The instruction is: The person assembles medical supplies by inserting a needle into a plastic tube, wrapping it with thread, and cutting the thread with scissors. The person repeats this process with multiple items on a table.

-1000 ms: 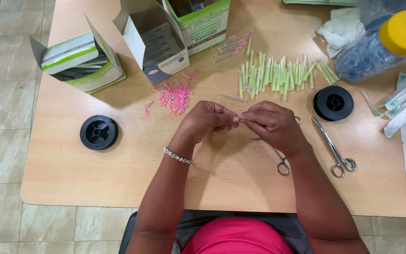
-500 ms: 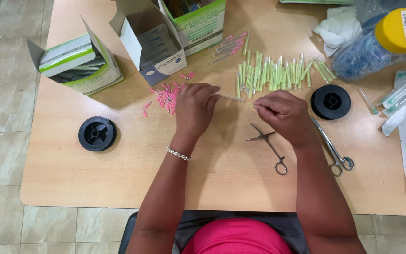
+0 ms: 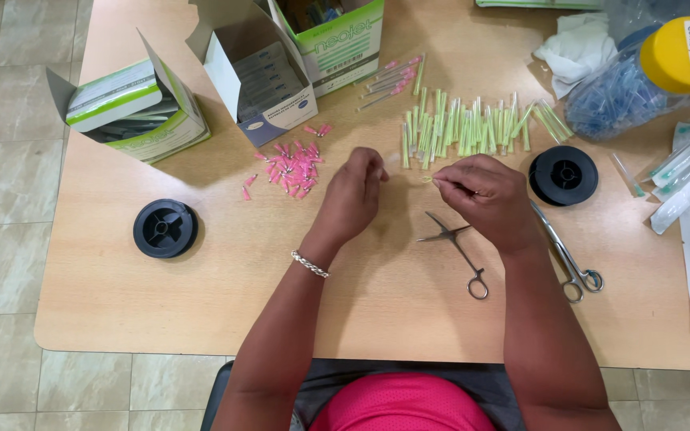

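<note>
My left hand [image 3: 354,194] hovers over the wooden table [image 3: 201,295], fingers loosely curled, just right of a scatter of small pink caps [image 3: 293,165]. Whether it pinches something fine I cannot tell. My right hand [image 3: 485,199] is closed on a thin needle-like piece with a small yellow-green end [image 3: 427,179] pointing left. Behind both hands lies a row of several yellow-green capped needles [image 3: 469,126]. A small pair of forceps [image 3: 458,249] lies on the table below my right hand.
Two black spools [image 3: 165,228] [image 3: 563,175] sit left and right. Open cardboard boxes [image 3: 133,112] [image 3: 261,76] [image 3: 337,36] stand at the back. Scissors [image 3: 569,259] lie at the right, near a yellow-lidded jar [image 3: 640,80], white cloth [image 3: 576,44] and packets [image 3: 684,172].
My hands were joined at the table's middle; they have drawn apart and moved toward the back. The forceps they covered now lie uncovered on the table.
</note>
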